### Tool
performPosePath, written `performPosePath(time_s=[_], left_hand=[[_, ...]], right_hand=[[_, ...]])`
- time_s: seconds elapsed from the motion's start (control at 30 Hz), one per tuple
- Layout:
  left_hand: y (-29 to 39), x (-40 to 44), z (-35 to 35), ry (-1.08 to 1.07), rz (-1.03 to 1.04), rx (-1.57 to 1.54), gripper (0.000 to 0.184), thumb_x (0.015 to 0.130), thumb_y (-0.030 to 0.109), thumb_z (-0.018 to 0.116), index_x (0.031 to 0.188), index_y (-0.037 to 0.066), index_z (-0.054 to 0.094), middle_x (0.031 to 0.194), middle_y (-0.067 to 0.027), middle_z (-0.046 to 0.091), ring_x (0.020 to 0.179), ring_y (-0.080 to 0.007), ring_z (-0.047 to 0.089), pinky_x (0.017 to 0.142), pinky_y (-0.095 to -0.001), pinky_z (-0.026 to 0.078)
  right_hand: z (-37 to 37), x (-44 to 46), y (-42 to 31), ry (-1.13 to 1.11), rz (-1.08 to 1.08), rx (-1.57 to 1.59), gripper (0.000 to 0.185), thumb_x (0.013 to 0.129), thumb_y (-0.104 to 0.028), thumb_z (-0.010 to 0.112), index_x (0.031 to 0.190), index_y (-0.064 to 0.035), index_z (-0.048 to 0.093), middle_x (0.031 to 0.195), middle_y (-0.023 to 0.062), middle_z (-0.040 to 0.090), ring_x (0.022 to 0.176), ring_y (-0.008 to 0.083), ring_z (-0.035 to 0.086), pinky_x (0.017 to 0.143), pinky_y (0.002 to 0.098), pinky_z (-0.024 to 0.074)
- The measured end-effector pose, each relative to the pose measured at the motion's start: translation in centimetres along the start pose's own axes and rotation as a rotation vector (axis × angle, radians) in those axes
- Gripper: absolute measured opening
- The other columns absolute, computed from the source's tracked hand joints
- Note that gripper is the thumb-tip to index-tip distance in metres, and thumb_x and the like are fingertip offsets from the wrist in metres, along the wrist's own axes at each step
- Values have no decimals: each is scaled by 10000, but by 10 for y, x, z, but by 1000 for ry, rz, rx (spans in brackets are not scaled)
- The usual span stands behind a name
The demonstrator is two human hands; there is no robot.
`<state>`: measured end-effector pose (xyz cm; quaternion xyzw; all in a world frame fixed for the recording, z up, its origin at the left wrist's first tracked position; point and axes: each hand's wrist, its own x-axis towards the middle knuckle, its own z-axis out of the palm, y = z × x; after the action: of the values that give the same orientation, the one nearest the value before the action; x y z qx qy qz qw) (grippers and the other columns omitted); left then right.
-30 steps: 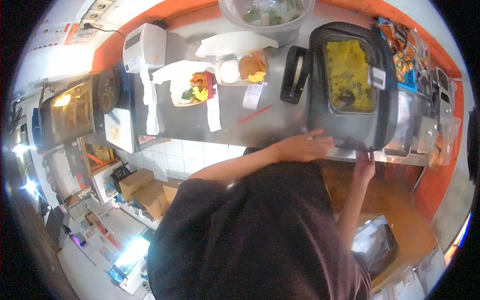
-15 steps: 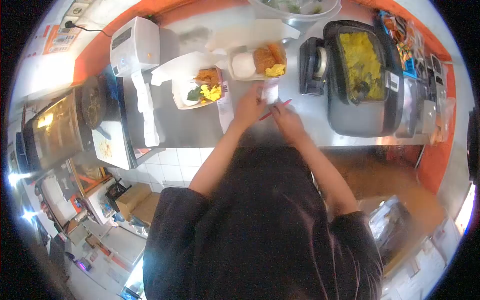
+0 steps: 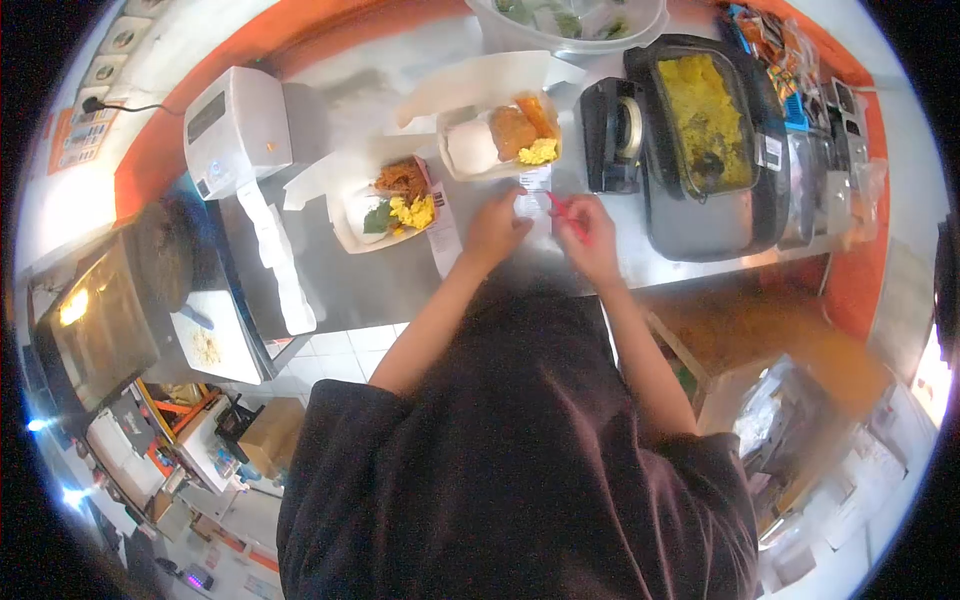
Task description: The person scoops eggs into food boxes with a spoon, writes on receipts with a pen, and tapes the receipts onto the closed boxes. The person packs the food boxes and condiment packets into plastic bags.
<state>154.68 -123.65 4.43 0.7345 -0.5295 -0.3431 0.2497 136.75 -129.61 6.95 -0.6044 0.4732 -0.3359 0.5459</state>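
On the big shiny table is an open food box. Near it, the left hand is half curled, and I cannot tell if it grips anything. The right hand is curled closed. A paper slip lies between them, and the right hand holds a red pen

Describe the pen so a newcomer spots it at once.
From the metal counter, go to the right hand near its front edge. The pen is in that hand's fingers; bright red and slim, unlike the flat white receipt beside it.
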Motion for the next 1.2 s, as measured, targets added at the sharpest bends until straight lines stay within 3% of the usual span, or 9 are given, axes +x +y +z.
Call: performPosePath(time_s=[0.07, 0.3, 0.37, 0.53, 0.67, 0.93, 1.03, 1.13, 1.2], left_hand=[[2, -1, -6, -12, -30, -12, 496, 781, 215, 747, 1234, 151, 555, 765, -132, 690, 799, -360, 676, 714, -490, 515], [-2, 0, -10, 45, 42, 19, 529, 752, 254, 782, 1227, 164, 567, 750, -117, 699, 778, -354, 683, 687, -482, 524], [5, 1, -17, -123, -95, -11, 542, 781, 242, 775, 1265, 160, 545, 878, -149, 694, 865, -364, 670, 783, -497, 512], [-3, 0, -11, -93, -50, 34, 578, 771, 237, 781, 1281, 147, 525, 827, -140, 689, 825, -364, 675, 766, -505, 513], [-9, -4, -7, -108, -15, 53, 645, 777, 266, 769, 1339, 154, 473, 874, -186, 690, 878, -406, 662, 780, -523, 513], [1, -5, -14, -147, -62, 73, 636, 793, 282, 758, 1347, 163, 468, 883, -182, 690, 894, -401, 659, 793, -517, 508], [-4, -5, -12, -94, -13, 70, 629, 792, 290, 756, 1341, 156, 480, 865, -177, 692, 878, -399, 661, 798, -510, 509], [-4, -7, -16, -108, -3, 89, 596, 805, 290, 742, 1319, 116, 497, 884, -175, 691, 873, -393, 660, 810, -500, 510], [-3, -11, -21, -156, -38, 90, 574, 816, 288, 731, 1303, 87, 506, 918, -178, 689, 882, -387, 657, 818, -493, 510]], right_hand=[[13, 8, 8, -174, -60, -73, 111, 874, 49, 594, 950, -1, 530, 1023, 102, 595, 934, 191, 666, 817, 306, 534], [20, 10, 18, -128, -39, -105, 110, 862, 47, 608, 966, 59, 640, 961, 121, 619, 893, 184, 665, 793, 291, 539], [18, 10, 15, -113, -53, -129, 116, 863, 50, 605, 973, 59, 641, 968, 121, 620, 892, 185, 666, 794, 288, 540], [14, 8, 10, -110, -77, -178, 127, 867, 66, 591, 980, 58, 648, 979, 115, 619, 889, 189, 670, 798, 280, 539], [12, 9, 11, -124, 39, -6, 107, 824, 24, 655, 927, 32, 685, 913, 113, 648, 856, 190, 642, 793, 281, 501], [5, -1, 13, -233, 50, -55, 87, 827, 25, 658, 905, 28, 695, 905, 113, 656, 820, 189, 644, 776, 279, 510], [3, 0, 19, -111, 12, -25, 82, 826, 28, 655, 897, 24, 696, 884, 107, 651, 806, 181, 637, 761, 272, 503], [-1, -10, 16, -216, 95, -23, 87, 834, 7, 658, 912, 17, 696, 915, 114, 646, 843, 185, 633, 771, 283, 499], [-5, -8, 16, -128, -243, -329, 224, 844, -17, 671, 1067, -11, 674, 1002, 121, 633, 905, 210, 628, 806, 296, 488]])
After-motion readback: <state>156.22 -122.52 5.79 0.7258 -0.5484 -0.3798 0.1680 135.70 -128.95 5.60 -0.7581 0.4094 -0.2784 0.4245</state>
